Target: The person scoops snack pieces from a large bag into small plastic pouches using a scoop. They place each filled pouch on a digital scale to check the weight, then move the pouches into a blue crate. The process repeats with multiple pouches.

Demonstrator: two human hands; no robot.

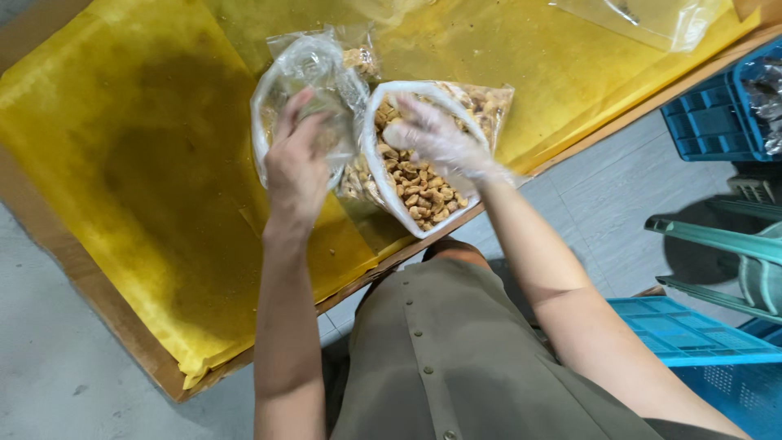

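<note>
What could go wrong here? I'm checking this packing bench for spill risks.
The big open bag of nuts sits at the table edge, so it may tip off. The left hand holds the small clear bag beside it, while the gloved right hand reaches in; nuts could miss.

Worn on the head, looking steeply down and slightly forward, close over the yellow-covered table (147,163). Only one view, reaching floor and blue crates (709,122) at right.

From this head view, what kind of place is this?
Probably a small food-packing workspace: an open bag of cashew-like nuts, a yellow-covered worktable and blue plastic crates on a concrete floor.
</note>
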